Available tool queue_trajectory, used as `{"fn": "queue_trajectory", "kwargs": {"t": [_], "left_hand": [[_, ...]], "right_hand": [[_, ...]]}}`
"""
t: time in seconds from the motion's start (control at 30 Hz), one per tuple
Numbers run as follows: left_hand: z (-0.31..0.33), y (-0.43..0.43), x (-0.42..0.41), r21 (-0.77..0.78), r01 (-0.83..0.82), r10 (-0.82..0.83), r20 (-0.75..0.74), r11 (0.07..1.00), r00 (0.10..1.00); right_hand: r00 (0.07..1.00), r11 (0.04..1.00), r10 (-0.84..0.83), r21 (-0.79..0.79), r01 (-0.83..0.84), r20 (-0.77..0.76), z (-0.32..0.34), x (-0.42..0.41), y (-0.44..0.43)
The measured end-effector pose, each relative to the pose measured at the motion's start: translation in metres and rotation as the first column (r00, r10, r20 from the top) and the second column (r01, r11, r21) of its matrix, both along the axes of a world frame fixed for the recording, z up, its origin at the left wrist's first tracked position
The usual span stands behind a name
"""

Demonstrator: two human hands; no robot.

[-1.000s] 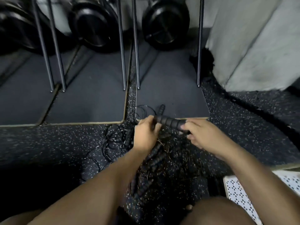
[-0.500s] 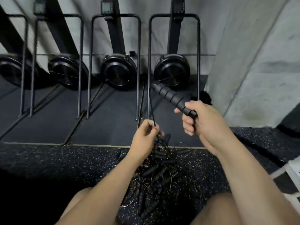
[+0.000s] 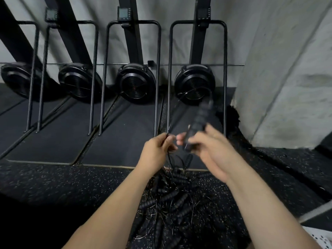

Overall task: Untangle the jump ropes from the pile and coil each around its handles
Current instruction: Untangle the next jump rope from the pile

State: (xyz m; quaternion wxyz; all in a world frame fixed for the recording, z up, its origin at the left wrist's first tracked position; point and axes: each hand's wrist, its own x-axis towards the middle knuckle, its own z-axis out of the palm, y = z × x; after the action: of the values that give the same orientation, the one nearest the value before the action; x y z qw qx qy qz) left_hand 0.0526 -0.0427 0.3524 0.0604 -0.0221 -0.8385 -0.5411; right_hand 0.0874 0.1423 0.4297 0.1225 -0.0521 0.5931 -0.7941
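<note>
Snagging was your risk: your right hand [image 3: 212, 151] gripped one handle [image 3: 198, 121] above the pile [image 3: 170, 200] on the floor [image 3: 71, 186], while your left hand [image 3: 155, 152] pinched a thin cord [image 3: 167, 133]; a hard pull could, I judge, have tightened knots below.

Gym: fan machines [image 3: 135, 83], speckled rubber floor [image 3: 53, 184].

Dim light; my right hand [image 3: 212, 151] and the ribbed black jump-rope handle [image 3: 198, 121] are motion-blurred, frame edges bend, lower-left corner's black.
</note>
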Motion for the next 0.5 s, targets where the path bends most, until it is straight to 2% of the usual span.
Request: {"fn": "queue_trajectory", "kwargs": {"t": [0.07, 0.13, 0.2, 0.27, 0.37, 0.47, 0.5], "left_hand": [[0.005, 0.009, -0.001, -0.083, 0.021, -0.027, -0.064, 0.996, 0.998], [0.011, 0.016, 0.002, -0.099, 0.044, -0.052, -0.080, 0.994, 0.995], [0.019, 0.022, 0.010, -0.058, 0.030, -0.035, -0.090, 0.998, 0.995], [0.030, 0.021, 0.019, 0.024, -0.001, 0.004, -0.118, 1.000, 0.993], [0.038, 0.015, 0.026, 0.219, -0.036, 0.065, -0.125, 0.975, 0.990], [0.041, 0.009, 0.030, 0.442, -0.028, 0.062, -0.061, 0.897, 0.996], [0.042, 0.006, 0.032, 0.493, -0.015, 0.038, -0.038, 0.870, 0.999]], "right_hand": [[0.994, 1.000, 0.022, 0.013, -0.023, 0.103, -0.012, -0.001, -0.001], [0.985, 0.996, -0.051, 0.084, 0.038, 0.165, -0.018, -0.003, 0.001], [0.988, 0.967, -0.115, 0.240, 0.087, 0.106, -0.021, -0.006, 0.004], [0.996, 0.931, -0.077, 0.360, 0.059, 0.037, -0.022, -0.005, 0.002], [0.999, 0.857, 0.045, 0.512, -0.053, 0.027, -0.024, -0.001, -0.007], [0.998, 0.714, 0.059, 0.700, -0.017, -0.036, -0.027, 0.001, -0.009], [0.998, 0.715, 0.058, 0.699, -0.017, -0.035, -0.027, 0.000, -0.010]]}}
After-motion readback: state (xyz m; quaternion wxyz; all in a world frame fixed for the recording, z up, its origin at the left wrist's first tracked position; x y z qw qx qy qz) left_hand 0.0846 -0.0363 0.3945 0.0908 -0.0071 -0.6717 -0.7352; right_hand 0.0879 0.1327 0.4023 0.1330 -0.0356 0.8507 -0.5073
